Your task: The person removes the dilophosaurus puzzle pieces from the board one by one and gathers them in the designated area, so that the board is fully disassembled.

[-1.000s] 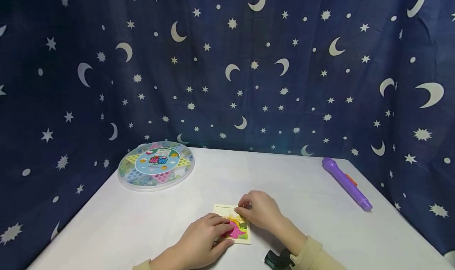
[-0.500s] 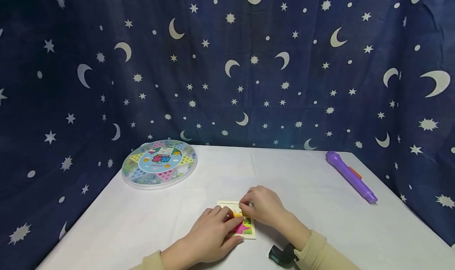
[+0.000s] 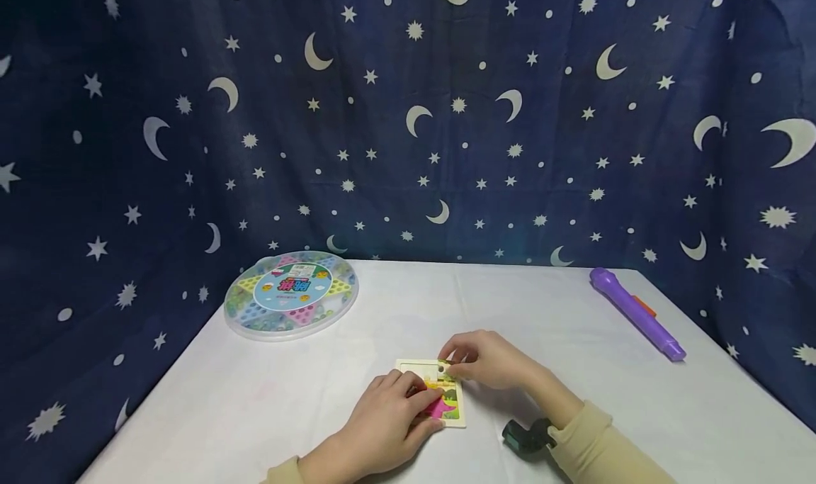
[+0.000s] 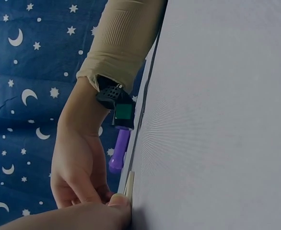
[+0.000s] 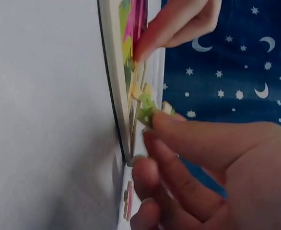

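A small jigsaw puzzle (image 3: pixel 460 419) in a cream frame lies near the table's front edge, its picture partly pink, yellow and green. My left hand (image 3: pixel 389 409) holds it, index finger on the picture and thumb at the near edge; this hand hides the puzzle's left part. At the far right corner my right hand (image 3: pixel 491 360) pinches a green puzzle piece (image 5: pixel 146 108) between thumb and fingers. The piece is tilted close over the frame in the right wrist view. In the left wrist view the frame's edge (image 4: pixel 129 184) shows beside my left thumb.
A round Chinese checkers set (image 3: pixel 290 293) lies at the back left. A purple toy microphone (image 3: pixel 637 314) rests along the right edge. Beyond the right hand, a thin pink-and-beige item (image 5: pixel 127 200) shows in the right wrist view. A starry curtain (image 3: pixel 408 115) encloses the table.
My right hand has shifted slightly right and turned, lifting the pinched piece so it shows at the corner. My left index finger has moved further right across the picture. The head view has shifted slightly.
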`<state>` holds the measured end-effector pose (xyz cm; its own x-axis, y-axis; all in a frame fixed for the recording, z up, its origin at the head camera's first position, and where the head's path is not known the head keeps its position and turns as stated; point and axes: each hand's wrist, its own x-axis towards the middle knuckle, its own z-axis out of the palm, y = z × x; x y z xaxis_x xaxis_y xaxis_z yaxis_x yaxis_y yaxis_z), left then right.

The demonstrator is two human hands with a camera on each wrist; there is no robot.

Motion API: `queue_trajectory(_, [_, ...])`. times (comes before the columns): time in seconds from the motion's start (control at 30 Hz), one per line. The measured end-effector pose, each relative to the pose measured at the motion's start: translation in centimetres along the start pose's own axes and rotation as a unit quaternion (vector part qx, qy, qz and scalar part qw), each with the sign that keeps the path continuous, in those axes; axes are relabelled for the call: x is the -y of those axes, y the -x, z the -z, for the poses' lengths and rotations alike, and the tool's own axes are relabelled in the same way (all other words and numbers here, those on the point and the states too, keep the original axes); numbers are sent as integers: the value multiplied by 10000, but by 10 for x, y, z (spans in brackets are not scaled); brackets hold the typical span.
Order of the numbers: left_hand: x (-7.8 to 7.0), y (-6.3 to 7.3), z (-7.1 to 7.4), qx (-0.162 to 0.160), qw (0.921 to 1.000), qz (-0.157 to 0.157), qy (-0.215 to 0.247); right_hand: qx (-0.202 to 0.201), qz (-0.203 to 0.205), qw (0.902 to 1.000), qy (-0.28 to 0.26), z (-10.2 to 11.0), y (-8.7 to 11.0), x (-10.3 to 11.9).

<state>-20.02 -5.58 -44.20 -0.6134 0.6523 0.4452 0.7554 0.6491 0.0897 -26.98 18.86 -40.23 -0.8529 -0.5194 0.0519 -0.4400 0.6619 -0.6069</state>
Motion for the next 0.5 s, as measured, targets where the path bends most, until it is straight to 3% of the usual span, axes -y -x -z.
queue_trajectory(0.23, [0, -1, 1, -76, 9995, 177, 242, -217, -183, 9974, -669, 13, 2, -11])
queue_trajectory(0.5, [3, 0, 0, -273, 9984, 269, 425, -218, -264, 9971, -675, 26, 5, -26])
